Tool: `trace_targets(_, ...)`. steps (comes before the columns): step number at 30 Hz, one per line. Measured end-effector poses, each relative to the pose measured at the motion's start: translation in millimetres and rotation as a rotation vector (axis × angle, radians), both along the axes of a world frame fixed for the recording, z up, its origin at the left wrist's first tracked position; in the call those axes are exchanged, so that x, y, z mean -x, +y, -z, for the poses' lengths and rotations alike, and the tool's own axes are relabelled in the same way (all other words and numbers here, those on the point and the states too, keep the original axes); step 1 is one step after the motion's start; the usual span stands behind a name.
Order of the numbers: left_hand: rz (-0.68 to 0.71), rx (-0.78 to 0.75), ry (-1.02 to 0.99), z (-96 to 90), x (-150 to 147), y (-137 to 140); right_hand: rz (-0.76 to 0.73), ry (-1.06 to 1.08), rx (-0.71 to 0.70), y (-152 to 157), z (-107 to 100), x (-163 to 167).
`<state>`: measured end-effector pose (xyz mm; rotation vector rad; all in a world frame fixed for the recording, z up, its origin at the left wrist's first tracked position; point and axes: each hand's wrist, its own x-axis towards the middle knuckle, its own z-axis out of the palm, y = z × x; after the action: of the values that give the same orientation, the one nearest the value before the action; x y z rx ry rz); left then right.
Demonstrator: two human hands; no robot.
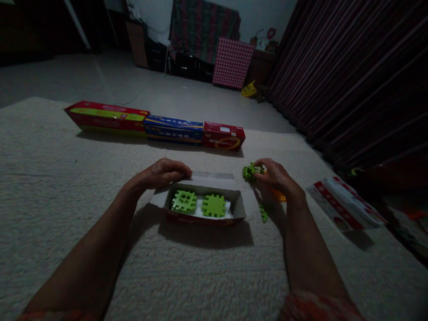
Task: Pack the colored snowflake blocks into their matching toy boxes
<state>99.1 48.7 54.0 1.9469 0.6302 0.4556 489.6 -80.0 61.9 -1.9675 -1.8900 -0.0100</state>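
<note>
An open cardboard box [237,207] stands on the quilted mat in front of me, its flaps folded outward. Inside lie two green notched plastic building pieces: one with a window pattern [183,201], the other solid [214,205]. At the box's back left corner, my left hand [163,173] is closed on the raised flap. My right hand [276,174], right of the box, pinches a green notched building piece [249,172]. Beneath that hand an orange piece [277,194] shows partly. A thin green toothed piece [263,214] lies on the mat near the box.
Behind the box, a long red and yellow-green box [110,118], a blue box [174,130] and a dark red box [224,135] stand end to end. To the right lies a red-and-white package [344,203]. A dark curtain [334,67] hangs beyond the mat's right side.
</note>
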Motion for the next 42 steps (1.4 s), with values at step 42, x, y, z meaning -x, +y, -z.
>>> trace_targets(42, 0.037, 0.064, -0.153, 5.3, 1.4, 5.3, -0.038, 0.088, -0.198, 6.7, -46.1, 64.2)
